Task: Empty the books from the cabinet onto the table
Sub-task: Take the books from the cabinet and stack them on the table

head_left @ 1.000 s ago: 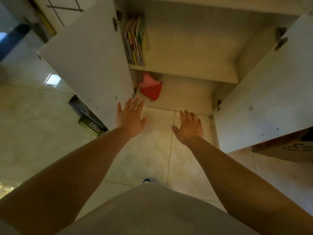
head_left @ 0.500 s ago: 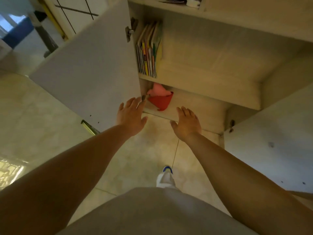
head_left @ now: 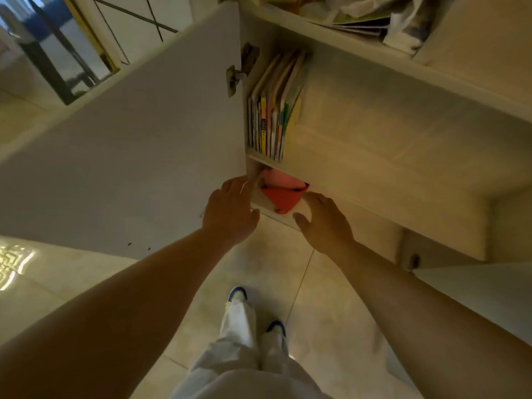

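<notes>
- Two bare hands reach toward the open cabinet [head_left: 374, 156], both held out flat with nothing in them.
- The left hand [head_left: 230, 210] has its fingers straight and close together, fingertips at the lower inner edge of the left door [head_left: 129, 156], near the bottom shelf's front corner.
- The right hand [head_left: 324, 221] is spread loosely, thumb out to the side, hovering at the front lip of the bottom shelf; whether it touches the wood I cannot tell.
- The books [head_left: 273, 110] stand upright in a tight row on the middle shelf, pushed against the cabinet's left wall just behind the door hinge [head_left: 234, 77], well above both hands.
- Between the hands, on the bottom shelf, lies a red folded thing [head_left: 283, 198] with a pink piece [head_left: 277, 180] resting on top of it.
- The top shelf carries a jumble of papers and white crumpled plastic [head_left: 403, 21].
- The right door [head_left: 489, 295] swings out at the lower right.
- Below, the person's pale trousers [head_left: 244, 341] and blue-tipped shoes [head_left: 237, 293] stand on the glossy tiled floor [head_left: 72, 283].
</notes>
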